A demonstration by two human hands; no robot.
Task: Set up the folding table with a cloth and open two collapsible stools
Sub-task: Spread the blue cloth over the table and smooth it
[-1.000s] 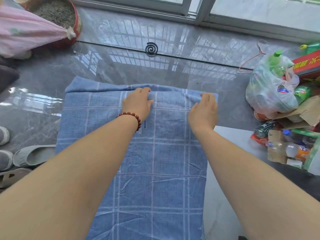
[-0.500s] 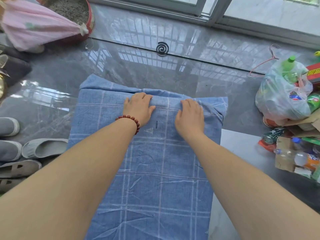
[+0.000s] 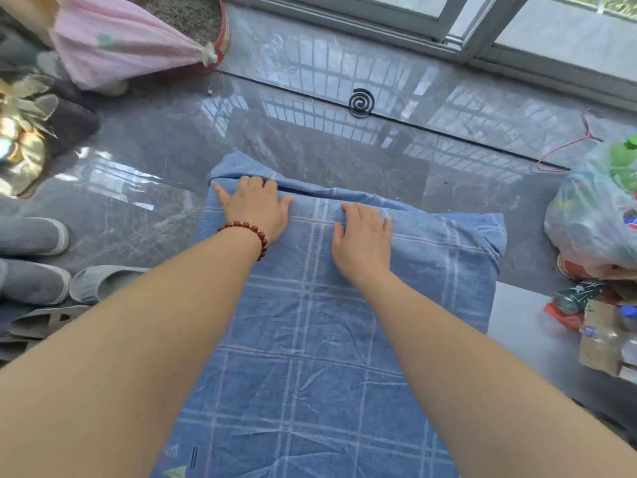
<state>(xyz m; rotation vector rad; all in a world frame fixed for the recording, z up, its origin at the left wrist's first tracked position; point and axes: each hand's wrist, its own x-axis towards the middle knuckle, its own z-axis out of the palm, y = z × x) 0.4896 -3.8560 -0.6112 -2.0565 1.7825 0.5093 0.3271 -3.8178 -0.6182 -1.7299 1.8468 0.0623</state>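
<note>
Both my hands lie palm down on the blue checked cotton cloth [image 3: 310, 339], which covers the worktop in front of me. My left hand [image 3: 256, 210], with a red bead bracelet [image 3: 246, 229] at the wrist, rests flat with fingers spread near the far left corner of the cloth. My right hand [image 3: 363, 239] lies just beside it toward the centre, fingers slightly curled, the fingertips pressing a raised fold of fabric along the far edge; I cannot tell whether they pinch it. The cloth hangs over the far edge, bunched at the far right corner, and a bare white strip of the worktop [image 3: 517, 322] shows on the right.

On the glossy grey tiled floor [image 3: 310, 139] beyond lies a black spiral mosquito coil [image 3: 361, 102]. A clear plastic bag of bottles [image 3: 593, 215] sits at the right, grey slippers [image 3: 103, 281] at the left, and a pink cloth bundle [image 3: 117, 39] at the far left.
</note>
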